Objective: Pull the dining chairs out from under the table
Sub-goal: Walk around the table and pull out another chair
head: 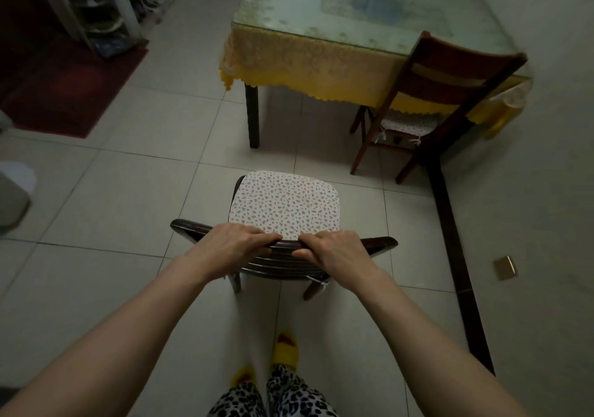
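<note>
A person looks down at two bare arms reaching forward to a dark wooden dining chair [284,249] standing free on the tiled floor [112,207], well apart from the table [321,31] at one o'clock. The left hand [238,244] and right hand [334,251] sit close together on the chair's top rail, fingers curled over it and thumbs tucked beneath, both clamped on the wood. The rail runs from nine to three o'clock, across the person's body; the speckled seat cushion [286,206] lies beyond it at twelve o'clock. A second chair [443,95] remains tucked against the table at two o'clock, its seat partly under the yellow tablecloth [305,59], its back facing the person. It looks nearer the right hand, so that chair probably comes next. No writing or brand can be read anywhere.
</note>
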